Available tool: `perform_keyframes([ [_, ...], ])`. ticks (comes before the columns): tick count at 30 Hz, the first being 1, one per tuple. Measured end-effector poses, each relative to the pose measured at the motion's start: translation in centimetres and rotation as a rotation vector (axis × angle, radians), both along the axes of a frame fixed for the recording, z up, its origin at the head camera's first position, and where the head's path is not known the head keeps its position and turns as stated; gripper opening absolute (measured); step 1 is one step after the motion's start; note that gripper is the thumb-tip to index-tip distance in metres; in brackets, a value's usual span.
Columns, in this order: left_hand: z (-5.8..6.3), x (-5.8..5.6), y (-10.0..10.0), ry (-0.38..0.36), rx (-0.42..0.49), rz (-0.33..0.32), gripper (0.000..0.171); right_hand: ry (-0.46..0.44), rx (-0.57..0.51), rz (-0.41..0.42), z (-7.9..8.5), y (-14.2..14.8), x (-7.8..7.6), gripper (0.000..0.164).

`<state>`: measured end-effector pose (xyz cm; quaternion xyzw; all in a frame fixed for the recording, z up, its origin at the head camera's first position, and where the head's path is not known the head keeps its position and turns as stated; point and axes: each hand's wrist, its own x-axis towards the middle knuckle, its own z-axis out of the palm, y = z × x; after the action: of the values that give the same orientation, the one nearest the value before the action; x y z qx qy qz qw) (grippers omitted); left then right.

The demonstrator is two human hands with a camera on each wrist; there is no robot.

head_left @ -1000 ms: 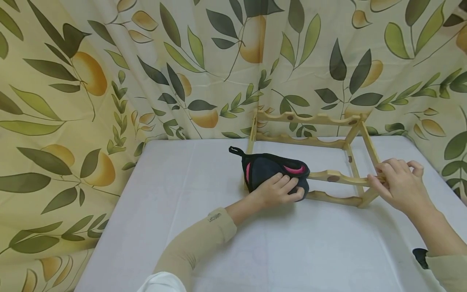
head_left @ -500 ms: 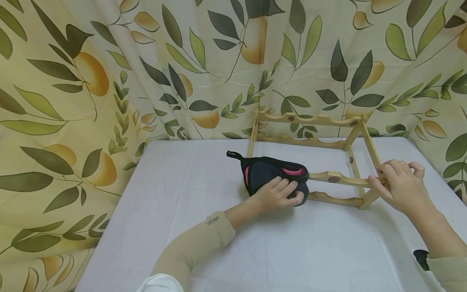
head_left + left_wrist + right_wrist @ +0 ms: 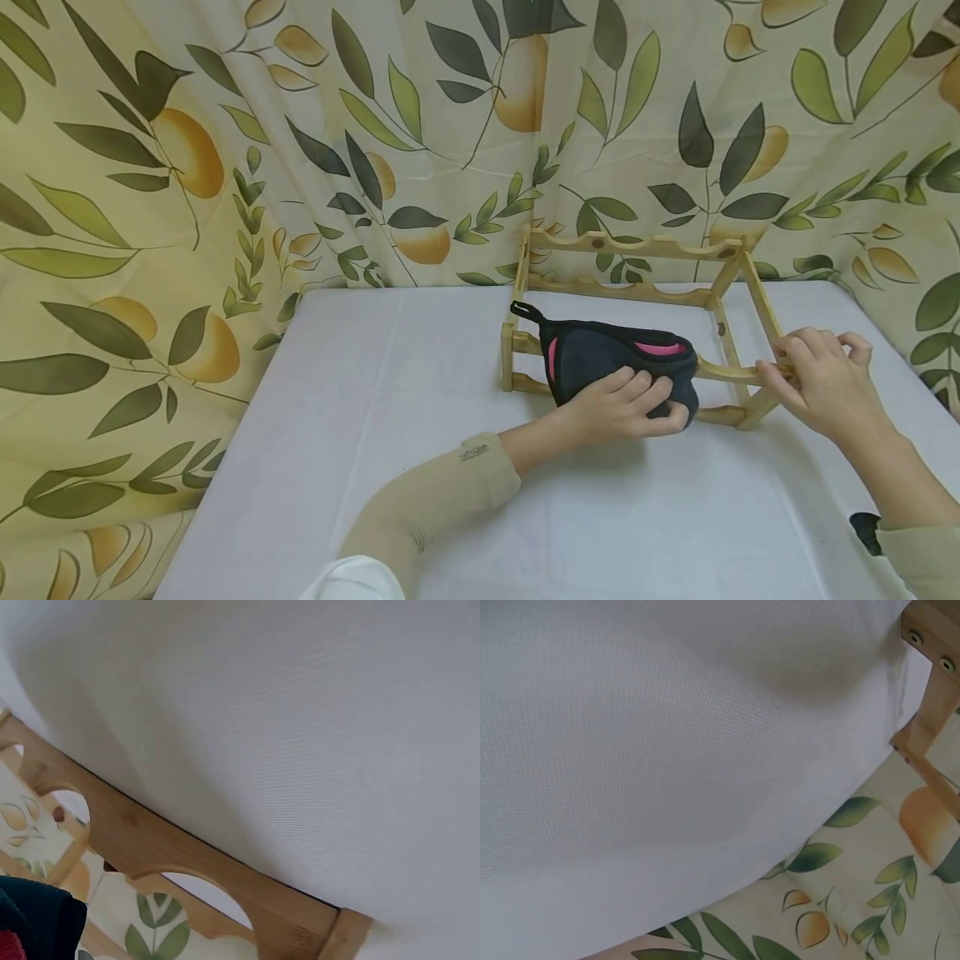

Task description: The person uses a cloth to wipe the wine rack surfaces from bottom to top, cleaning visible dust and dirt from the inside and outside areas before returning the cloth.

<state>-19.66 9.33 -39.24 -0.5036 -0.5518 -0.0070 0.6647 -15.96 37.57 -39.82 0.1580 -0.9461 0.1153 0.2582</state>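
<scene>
In the head view my left hand (image 3: 626, 406) grips a dark navy fabric pouch (image 3: 592, 362) with black trim, a pink lining and a black loop at its far left end. My fingers lie curled over its near side; the thumb is hidden. The pouch is in front of the near rails of a wooden rack with scalloped rails (image 3: 633, 292), covering part of them. Whether it touches them I cannot tell. My right hand (image 3: 828, 379) holds the rack's near right corner. A dark edge of the pouch (image 3: 45, 915) shows in the left wrist view, which shows no hand.
The rack stands on a white-covered table (image 3: 390, 375), near a curtain (image 3: 450, 150) printed with leaves and fruit. A small black object (image 3: 866, 532) shows beside my right sleeve. In the right wrist view, a rack end (image 3: 934, 645) has two metal fasteners.
My left hand has moved the pouch to the right along the rack's near side, uncovering the near left corner. My right hand and the rack stay where they were.
</scene>
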Motion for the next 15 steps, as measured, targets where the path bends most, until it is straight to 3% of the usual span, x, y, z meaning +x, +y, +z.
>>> perform_keyframes([
  [6, -0.1, 0.1, 1.2, -0.057, -0.094, 0.063, 0.019, 0.020, 0.006, 0.003, 0.0, 0.0, 0.0, 0.054],
  [15, 0.0, 0.3, 3.1, -0.040, -0.172, 0.112, 0.022, -0.034, 0.013, -0.034, 0.1, 0.0, 0.1, 0.047],
])
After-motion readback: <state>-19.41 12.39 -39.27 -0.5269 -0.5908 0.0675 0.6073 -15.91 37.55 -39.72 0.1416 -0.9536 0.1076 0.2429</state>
